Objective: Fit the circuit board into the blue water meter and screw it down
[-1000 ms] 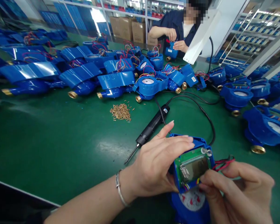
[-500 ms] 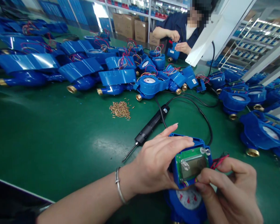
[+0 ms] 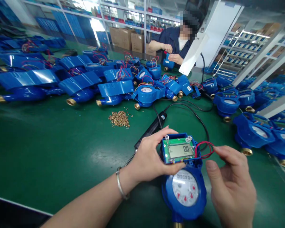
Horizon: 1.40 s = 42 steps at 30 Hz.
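My left hand (image 3: 147, 155) is wrapped round the open box end of a blue water meter (image 3: 201, 193), thumb in front and fingers behind. Inside the box sits a green circuit board (image 3: 165, 148) whose small display (image 3: 180, 151) reads about 0.0. Below it, the round dial (image 3: 185, 188) with red pointers faces up. Red wires (image 3: 206, 155) loop out of the box's right side. At the loop's outer end is my right hand (image 3: 232, 183), its index fingertip at the wires and its thumb held apart. The other right fingers are curled and partly hidden.
A black electric screwdriver (image 3: 152, 128) lies behind my left hand, its cable (image 3: 199, 118) curving right. Small brass screws (image 3: 119, 119) form a pile on the green table (image 3: 61, 158). Several blue meters (image 3: 146, 91) line the back and right. Across the table, a co-worker (image 3: 168, 47) handles another meter.
The meter has turned so its board and dial face me, and digits now show on the display. My right hand has moved off the board's lower edge to the red wires, its fingers parting.
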### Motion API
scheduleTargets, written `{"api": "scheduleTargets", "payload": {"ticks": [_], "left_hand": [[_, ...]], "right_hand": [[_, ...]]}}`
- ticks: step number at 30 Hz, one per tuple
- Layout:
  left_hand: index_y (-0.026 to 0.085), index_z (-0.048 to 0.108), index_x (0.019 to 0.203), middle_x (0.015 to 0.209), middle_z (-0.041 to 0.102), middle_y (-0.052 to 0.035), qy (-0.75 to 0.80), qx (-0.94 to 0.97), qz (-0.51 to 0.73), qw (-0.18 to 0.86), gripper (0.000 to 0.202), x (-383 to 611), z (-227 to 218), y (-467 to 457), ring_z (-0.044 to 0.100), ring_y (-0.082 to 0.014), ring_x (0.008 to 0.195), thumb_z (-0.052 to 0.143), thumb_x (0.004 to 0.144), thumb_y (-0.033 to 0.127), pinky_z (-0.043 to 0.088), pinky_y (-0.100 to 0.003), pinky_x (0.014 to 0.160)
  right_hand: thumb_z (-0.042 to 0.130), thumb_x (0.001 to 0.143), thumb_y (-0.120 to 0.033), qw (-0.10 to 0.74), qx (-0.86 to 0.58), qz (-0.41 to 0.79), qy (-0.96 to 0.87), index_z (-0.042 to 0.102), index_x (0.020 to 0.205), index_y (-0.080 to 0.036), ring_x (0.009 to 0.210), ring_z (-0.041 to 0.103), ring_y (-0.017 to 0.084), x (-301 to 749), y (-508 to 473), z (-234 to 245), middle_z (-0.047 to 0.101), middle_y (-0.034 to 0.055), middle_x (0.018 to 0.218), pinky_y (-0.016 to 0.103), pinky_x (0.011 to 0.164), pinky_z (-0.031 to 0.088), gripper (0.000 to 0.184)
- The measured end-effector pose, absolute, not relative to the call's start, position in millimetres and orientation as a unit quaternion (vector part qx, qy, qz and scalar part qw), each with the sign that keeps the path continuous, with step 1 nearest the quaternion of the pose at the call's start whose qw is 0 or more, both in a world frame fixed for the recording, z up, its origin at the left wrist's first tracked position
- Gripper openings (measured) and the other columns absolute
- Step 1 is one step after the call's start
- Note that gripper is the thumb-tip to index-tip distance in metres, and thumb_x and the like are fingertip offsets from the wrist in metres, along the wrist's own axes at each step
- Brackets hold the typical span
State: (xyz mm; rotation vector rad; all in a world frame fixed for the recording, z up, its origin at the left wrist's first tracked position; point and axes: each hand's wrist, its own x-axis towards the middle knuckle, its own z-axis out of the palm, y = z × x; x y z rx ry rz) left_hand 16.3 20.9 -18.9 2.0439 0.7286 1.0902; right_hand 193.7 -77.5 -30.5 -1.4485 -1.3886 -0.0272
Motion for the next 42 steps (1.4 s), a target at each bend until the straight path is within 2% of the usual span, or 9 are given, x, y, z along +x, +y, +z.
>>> {"api": "scheduleTargets", "payload": {"ticks": [4,8,11,15,19,25,36,39,42], "left_hand": [[0.021,0.058,0.111,0.098,0.07,-0.0012,0.284,0.767,0.413,0.401,0.055,17,-22,20,0.07,-0.0187,0.083,0.081,0.062,0.03,0.059,-0.028,0.076],[0.02,0.059,0.111,0.101,0.07,-0.0016,0.294,0.753,0.407,0.426,0.056,17,-21,20,0.069,-0.0174,0.086,0.082,0.061,0.03,0.058,-0.026,0.079],[0.018,0.059,0.112,0.105,0.069,-0.0041,0.305,0.744,0.412,0.428,0.059,17,-22,21,0.068,-0.02,0.092,0.083,0.059,0.03,0.057,-0.031,0.086],[0.016,0.059,0.114,0.107,0.069,-0.0078,0.314,0.73,0.407,0.45,0.063,17,-26,23,0.067,-0.0243,0.099,0.083,0.057,0.03,0.054,-0.039,0.094],[0.016,0.057,0.116,0.106,0.069,-0.0082,0.305,0.721,0.414,0.465,0.064,17,-30,23,0.068,-0.0233,0.095,0.082,0.058,0.027,0.057,-0.037,0.087],[0.016,0.057,0.115,0.104,0.07,-0.0083,0.291,0.703,0.436,0.48,0.065,19,-35,22,0.07,-0.0216,0.091,0.083,0.057,0.025,0.06,-0.033,0.082],[0.015,0.056,0.116,0.104,0.072,-0.0093,0.287,0.698,0.437,0.489,0.066,20,-31,19,0.072,-0.0224,0.09,0.084,0.058,0.026,0.061,-0.031,0.081],[0.015,0.057,0.116,0.112,0.07,-0.0112,0.279,0.722,0.442,0.453,0.066,19,-31,19,0.071,-0.0239,0.097,0.084,0.058,0.027,0.06,-0.032,0.085],[0.015,0.058,0.116,0.115,0.069,-0.0116,0.277,0.765,0.435,0.386,0.065,17,-29,20,0.066,-0.0268,0.109,0.084,0.058,0.028,0.054,-0.037,0.097]], "right_hand": [[0.06,0.088,-0.026,0.594,-0.596,0.103,-0.531,0.057,0.117,-0.023,0.108,0.052,0.023,193,-74,-39,0.054,0.0076,0.116,0.042,0.091,0.041,0.029],[0.063,0.088,-0.029,0.625,-0.589,0.157,-0.488,0.052,0.127,-0.027,0.11,0.055,0.025,190,-74,-44,0.056,0.0076,0.12,0.047,0.095,0.041,0.041],[0.059,0.092,-0.031,0.599,-0.601,0.187,-0.495,0.049,0.131,-0.031,0.107,0.057,0.021,192,-74,-46,0.06,0.0048,0.119,0.041,0.092,0.045,0.041],[0.057,0.094,-0.032,0.586,-0.607,0.156,-0.514,0.058,0.122,-0.032,0.093,0.061,0.012,195,-76,-43,0.064,-0.0011,0.106,0.025,0.081,0.049,0.028],[0.058,0.093,-0.027,0.593,-0.602,0.125,-0.52,0.062,0.112,-0.031,0.085,0.06,0.007,196,-75,-38,0.065,-0.0047,0.097,0.016,0.076,0.048,0.02],[0.058,0.093,-0.023,0.633,-0.574,0.135,-0.502,0.063,0.107,-0.027,0.087,0.061,0.006,194,-74,-34,0.065,-0.0037,0.097,0.012,0.078,0.048,0.016],[0.06,0.091,-0.033,0.651,-0.593,0.201,-0.43,0.063,0.109,-0.022,0.085,0.061,0.015,199,-70,-41,0.065,0.0039,0.096,0.025,0.07,0.049,0.021],[0.059,0.092,-0.033,0.649,-0.591,0.191,-0.44,0.063,0.11,-0.022,0.084,0.061,0.016,201,-67,-44,0.065,0.0047,0.096,0.026,0.067,0.048,0.021],[0.057,0.093,-0.032,0.655,-0.583,0.168,-0.451,0.064,0.106,-0.022,0.087,0.06,0.016,202,-67,-42,0.064,0.0039,0.098,0.028,0.071,0.047,0.017]]}}
